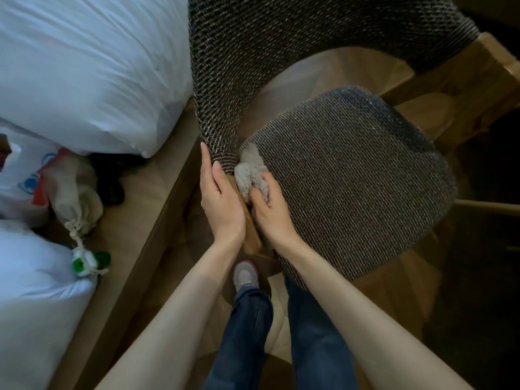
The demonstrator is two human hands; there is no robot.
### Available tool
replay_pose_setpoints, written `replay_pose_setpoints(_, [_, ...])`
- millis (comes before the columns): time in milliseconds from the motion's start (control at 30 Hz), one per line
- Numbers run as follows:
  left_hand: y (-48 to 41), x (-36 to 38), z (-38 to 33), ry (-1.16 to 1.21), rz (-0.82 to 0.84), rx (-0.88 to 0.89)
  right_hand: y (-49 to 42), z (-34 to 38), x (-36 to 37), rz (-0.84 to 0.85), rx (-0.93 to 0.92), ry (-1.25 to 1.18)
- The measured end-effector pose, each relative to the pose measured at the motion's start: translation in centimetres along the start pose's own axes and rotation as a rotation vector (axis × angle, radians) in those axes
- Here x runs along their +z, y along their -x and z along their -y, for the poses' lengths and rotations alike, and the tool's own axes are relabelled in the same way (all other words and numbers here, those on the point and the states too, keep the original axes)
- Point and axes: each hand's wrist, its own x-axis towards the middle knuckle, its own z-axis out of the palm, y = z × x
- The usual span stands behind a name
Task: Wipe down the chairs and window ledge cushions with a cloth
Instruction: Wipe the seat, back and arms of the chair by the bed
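Observation:
A chair with dark woven upholstery fills the centre: its round seat [351, 175] lies to the right and its curved backrest [239, 66] rises at the top. My right hand [270, 209] is closed around a crumpled beige cloth [250, 170], pressing it into the gap where the backrest's lower end meets the seat. My left hand [222, 198] lies flat along the outer side of that backrest end and the wooden frame piece [250, 232], fingers straight and together, steadying it.
A wooden ledge [146, 209] runs along the left, bearing white cushions [84, 66], a plastic bag [22, 178] and a drawstring pouch [76, 192]. Wooden chair legs [464, 88] stand at the right. My jeans and one shoe [246, 274] are below on the wood floor.

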Motion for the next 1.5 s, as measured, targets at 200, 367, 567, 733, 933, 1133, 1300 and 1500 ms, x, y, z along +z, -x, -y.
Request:
replay_pose_setpoints(200, [0.2, 0.0, 0.2, 0.016, 0.009, -0.022, 4.2, -2.9, -0.5, -0.042, 0.091, -0.059])
replay_pose_setpoints(367, [0.2, 0.0, 0.4, 0.021, -0.005, 0.009, 3.5, -4.3, -0.6, 0.016, 0.3, -0.027])
replay_pose_setpoints(567, [0.4, -0.1, 0.2, -0.005, -0.017, 0.025, 4.8, -0.9, -0.1, -0.071, 0.109, -0.081])
replay_pose_setpoints(733, [0.2, -0.1, 0.1, -0.008, -0.019, 0.035, 5.8, -3.2, -0.6, -0.067, 0.209, 0.022])
replay_pose_setpoints(933, [0.1, -0.1, 0.1, -0.002, -0.014, 0.031, 5.0, -2.8, -1.8, 0.029, 0.354, 0.061])
replay_pose_setpoints(1133, [0.1, -1.4, -1.6, -0.032, 0.079, -0.017, 4.5, 4.2, -3.5, 0.04, 0.289, -0.125])
replay_pose_setpoints(1300, [0.5, -3.9, -4.8, -0.127, 0.204, -0.09, 4.9, 10.7, -6.0, -0.092, 0.261, -0.215])
replay_pose_setpoints(1500, [3.3, -3.4, -13.1, -0.033, 0.369, 0.046, 5.6, 17.3, -11.1, -0.139, -0.031, 0.043])
